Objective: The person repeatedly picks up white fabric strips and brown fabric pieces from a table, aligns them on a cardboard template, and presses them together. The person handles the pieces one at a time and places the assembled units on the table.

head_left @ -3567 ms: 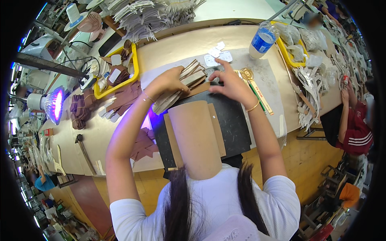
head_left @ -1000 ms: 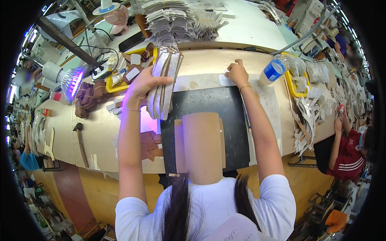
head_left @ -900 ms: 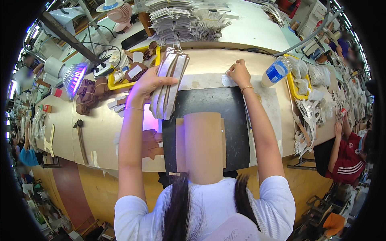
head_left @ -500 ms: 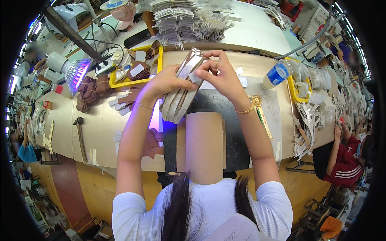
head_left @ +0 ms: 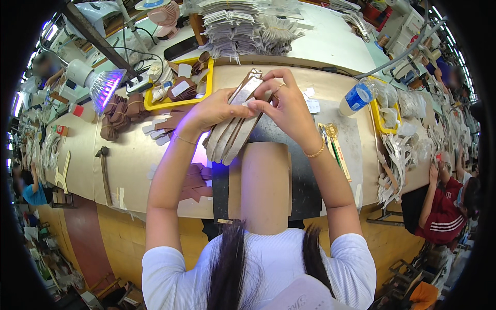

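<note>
A bundle of flat strips, grey on their faces with brown edges, is held up slantwise over the bench. My left hand is closed around its left side, thumb across the front. At its upper right, my right hand grips the strips' edge between bent fingers and thumb; the fingertips are partly hidden. Below the bundle stands a tan curved board on a black slab. Brown cut pieces lie beside my left forearm.
A yellow tray of small parts sits behind my left hand, near a lit lamp. At left lies a hammer. Rightward are a bottle, another yellow tray and pen-like tools. A co-worker in red sits far right.
The small pale piece seen at my right fingertips is now mostly covered. My right fingers have closed in over the strips' edge, and the bundle's strips fan slightly more at the lower end.
</note>
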Tool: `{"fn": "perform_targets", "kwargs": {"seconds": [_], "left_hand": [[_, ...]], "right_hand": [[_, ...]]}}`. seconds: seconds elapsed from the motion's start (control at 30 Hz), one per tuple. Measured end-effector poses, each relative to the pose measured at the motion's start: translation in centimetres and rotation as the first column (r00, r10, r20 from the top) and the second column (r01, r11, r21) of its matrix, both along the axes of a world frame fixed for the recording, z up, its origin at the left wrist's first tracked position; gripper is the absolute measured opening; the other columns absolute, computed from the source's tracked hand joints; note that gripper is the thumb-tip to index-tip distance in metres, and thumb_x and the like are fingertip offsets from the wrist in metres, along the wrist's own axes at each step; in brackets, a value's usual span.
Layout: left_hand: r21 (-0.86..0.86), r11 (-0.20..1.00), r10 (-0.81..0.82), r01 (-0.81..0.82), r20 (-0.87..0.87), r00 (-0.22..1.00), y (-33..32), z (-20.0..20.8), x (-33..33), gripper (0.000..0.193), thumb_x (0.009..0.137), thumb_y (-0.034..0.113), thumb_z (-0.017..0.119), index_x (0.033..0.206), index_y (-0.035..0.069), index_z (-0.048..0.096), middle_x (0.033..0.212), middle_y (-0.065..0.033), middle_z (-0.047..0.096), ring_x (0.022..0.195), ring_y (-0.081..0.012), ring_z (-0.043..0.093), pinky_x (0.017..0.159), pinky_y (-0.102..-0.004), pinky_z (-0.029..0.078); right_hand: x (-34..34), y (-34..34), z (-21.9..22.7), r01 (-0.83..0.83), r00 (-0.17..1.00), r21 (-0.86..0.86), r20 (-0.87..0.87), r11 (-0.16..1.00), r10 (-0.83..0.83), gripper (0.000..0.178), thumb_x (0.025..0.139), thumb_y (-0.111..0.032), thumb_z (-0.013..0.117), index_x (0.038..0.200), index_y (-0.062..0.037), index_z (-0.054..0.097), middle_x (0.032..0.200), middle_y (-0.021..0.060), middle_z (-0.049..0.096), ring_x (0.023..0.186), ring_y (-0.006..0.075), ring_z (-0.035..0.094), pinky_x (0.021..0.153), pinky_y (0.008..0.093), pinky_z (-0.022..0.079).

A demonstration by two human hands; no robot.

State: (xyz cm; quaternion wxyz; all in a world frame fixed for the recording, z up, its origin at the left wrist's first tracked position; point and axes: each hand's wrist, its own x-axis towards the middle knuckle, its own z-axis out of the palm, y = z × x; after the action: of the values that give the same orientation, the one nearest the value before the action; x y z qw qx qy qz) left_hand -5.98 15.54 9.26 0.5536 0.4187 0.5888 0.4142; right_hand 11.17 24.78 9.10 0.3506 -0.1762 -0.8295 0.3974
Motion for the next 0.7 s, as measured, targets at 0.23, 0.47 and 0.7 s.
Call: {"fn": "perform_targets", "kwargs": {"seconds": [0.23,0.47,0.7], "left_hand": [[0.076,0.995,0.045,-0.066,0.245,0.969,-0.9,0.6,-2.7,0.048,0.066,0.01,0.074,0.108,-0.001,0.055,0.089,-0.0069,0.063,0.073,-0.0115,0.062,0.068,-0.0258,0.051],[0.224,0.96,0.088,-0.168,0.329,0.94,-2.5,4.0,-2.5,0.056,0.064,0.009,0.075,0.114,-0.002,0.052,0.092,-0.0082,0.063,0.077,-0.0135,0.063,0.07,-0.027,0.052],[0.33,0.928,0.096,-0.17,0.228,0.969,-3.2,5.6,0.8,0.058,0.064,0.012,0.076,0.116,-0.003,0.054,0.105,-0.0093,0.063,0.091,-0.0166,0.061,0.087,-0.0301,0.047]], "right_hand": [[3.3,0.7,1.9,-0.48,0.806,-0.572,-0.587,0.665,0.078,0.03,0.08,0.008,0.056,0.105,-0.005,0.045,0.141,0.0145,0.025,0.117,0.0333,0.05,0.061,0.0215,0.061],[2.7,0.4,1.0,-0.382,0.804,-0.563,-0.593,0.733,-0.037,0.035,0.079,-0.008,0.07,0.103,-0.0094,0.045,0.124,0.0105,0.039,0.109,0.0292,0.056,0.084,0.0318,0.052],[-2.3,-3.7,1.5,-0.626,0.687,-0.538,-0.723,0.564,0.073,0.088,0.071,-0.039,0.077,0.135,-0.0109,0.023,0.123,0.0084,0.041,0.124,0.0223,0.039,0.105,0.035,0.033]]}}
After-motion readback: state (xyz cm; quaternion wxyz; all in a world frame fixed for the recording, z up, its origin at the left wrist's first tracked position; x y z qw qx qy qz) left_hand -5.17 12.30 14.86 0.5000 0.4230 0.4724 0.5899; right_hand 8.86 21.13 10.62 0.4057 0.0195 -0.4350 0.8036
